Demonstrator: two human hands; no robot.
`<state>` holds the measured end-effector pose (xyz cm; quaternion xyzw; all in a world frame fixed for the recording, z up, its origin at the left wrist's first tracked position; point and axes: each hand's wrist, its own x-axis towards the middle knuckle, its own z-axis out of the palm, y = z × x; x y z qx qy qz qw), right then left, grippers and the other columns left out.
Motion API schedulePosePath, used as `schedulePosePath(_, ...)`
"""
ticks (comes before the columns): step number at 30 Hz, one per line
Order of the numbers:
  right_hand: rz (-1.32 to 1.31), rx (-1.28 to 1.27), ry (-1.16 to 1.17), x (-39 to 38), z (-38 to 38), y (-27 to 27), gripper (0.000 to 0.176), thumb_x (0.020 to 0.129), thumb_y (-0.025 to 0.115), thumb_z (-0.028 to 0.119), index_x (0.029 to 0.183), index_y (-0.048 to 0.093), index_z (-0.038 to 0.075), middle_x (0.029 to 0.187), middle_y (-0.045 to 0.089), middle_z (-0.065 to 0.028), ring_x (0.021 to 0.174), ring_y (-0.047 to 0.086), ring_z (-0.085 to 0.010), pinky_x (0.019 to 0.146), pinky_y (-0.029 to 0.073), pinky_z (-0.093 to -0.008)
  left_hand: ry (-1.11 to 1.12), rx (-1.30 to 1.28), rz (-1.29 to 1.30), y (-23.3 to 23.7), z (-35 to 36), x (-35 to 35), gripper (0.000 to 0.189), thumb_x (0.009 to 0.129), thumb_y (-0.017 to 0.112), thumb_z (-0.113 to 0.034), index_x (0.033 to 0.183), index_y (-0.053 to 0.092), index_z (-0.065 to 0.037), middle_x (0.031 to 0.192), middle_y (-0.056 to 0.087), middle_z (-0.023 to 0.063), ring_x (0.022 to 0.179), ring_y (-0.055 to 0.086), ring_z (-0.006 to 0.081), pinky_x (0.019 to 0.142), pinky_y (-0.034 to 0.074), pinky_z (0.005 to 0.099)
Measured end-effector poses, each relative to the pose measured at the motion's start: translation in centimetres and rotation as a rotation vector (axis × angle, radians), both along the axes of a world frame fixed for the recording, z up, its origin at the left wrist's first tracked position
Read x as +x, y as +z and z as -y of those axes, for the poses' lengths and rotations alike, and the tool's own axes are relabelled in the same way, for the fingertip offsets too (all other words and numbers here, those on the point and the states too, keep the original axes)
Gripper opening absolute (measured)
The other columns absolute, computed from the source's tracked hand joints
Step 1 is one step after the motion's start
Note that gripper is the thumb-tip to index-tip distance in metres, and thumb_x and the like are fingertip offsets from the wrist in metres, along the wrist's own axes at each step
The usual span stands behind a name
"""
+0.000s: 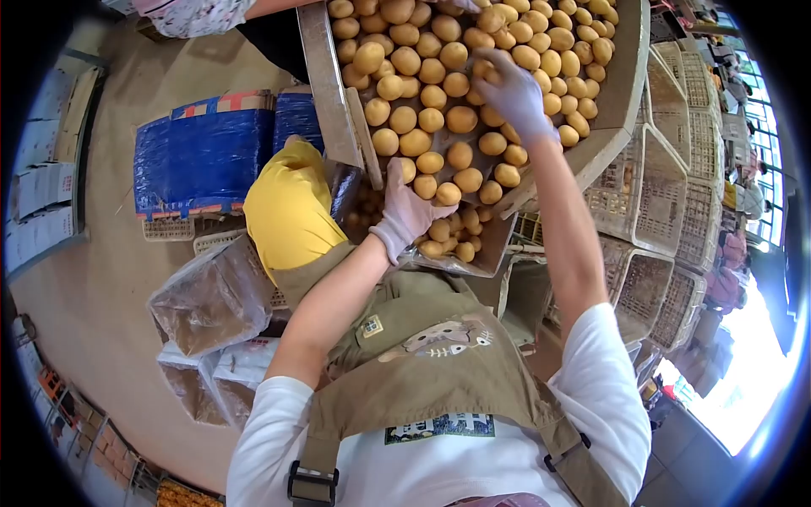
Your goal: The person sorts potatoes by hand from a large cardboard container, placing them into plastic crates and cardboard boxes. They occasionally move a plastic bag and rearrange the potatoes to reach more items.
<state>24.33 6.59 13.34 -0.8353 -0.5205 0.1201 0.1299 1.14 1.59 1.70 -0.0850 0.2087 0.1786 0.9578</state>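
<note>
Many round, yellow-brown fruits, perhaps potatoes [461,119], lie loose in a wide, sloping metal tray [626,101]. My left hand [410,205], in a thin pale glove, is at the tray's lower opening. Its thumb and fingers are spread around a few of the round fruits, touching the nearest ones. My right hand [513,95], also gloved, reaches over the tray's middle with its fingers extended down onto the fruits; their tips are partly hidden. Below the opening, a lined box [487,269] holds several more fruits, partly covered by my left hand.
Stacked plastic crates [661,198] stand close on the right. To the left are a blue-wrapped stack [203,156] and plastic-lined containers [211,300]. A yellow-covered thing [290,203] lies beside my left arm. Another person's sleeve [190,15] shows at the top left.
</note>
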Motion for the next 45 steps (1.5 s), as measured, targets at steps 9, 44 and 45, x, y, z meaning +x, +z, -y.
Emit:
schedulePosePath(9, 0.06, -0.044, -0.532, -1.7, 38.5, -1.9, 0.046, 0.089, 0.069, 0.007, 0.134, 0.061, 0.009, 0.129, 0.064, -0.0193, 0.12, 0.061, -0.0351, 0.102, 0.05, -0.0418, -0.024, -0.029, -0.084, 0.8, 0.0, 0.1, 0.085, 0.094, 0.042, -0.072, 0.158, 0.018, -0.022, 0.163, 0.023, 0.009, 0.148, 0.027, 0.0407, 0.109, 0.029, 0.0735)
schedulePosePath(44, -1.826, 0.891, -0.213, -1.5, 12.7, 1.4, 0.047, 0.103, 0.053, 0.036, 0.144, 0.046, 0.014, 0.106, 0.066, -0.0118, 0.067, 0.055, -0.0162, 0.073, 0.05, -0.0335, -0.032, -0.014, 0.043, 0.5, -0.1, -0.2, 0.079, 0.094, 0.042, -0.066, 0.155, 0.029, -0.018, 0.161, 0.028, 0.0082, 0.147, 0.026, 0.0403, 0.109, 0.024, 0.0762)
schedulePosePath(45, -1.477, 0.911, -0.386, -1.9, 15.2, 2.0, 0.047, 0.102, 0.055, 0.034, 0.143, 0.047, 0.013, 0.104, 0.067, -0.0114, 0.069, 0.057, -0.0157, 0.072, 0.052, -0.0329, -0.038, -0.024, 0.104, -0.2, -0.2, -0.4, 0.078, 0.095, 0.042, -0.065, 0.155, 0.029, -0.017, 0.161, 0.028, 0.0084, 0.147, 0.026, 0.0395, 0.11, 0.024, 0.0754)
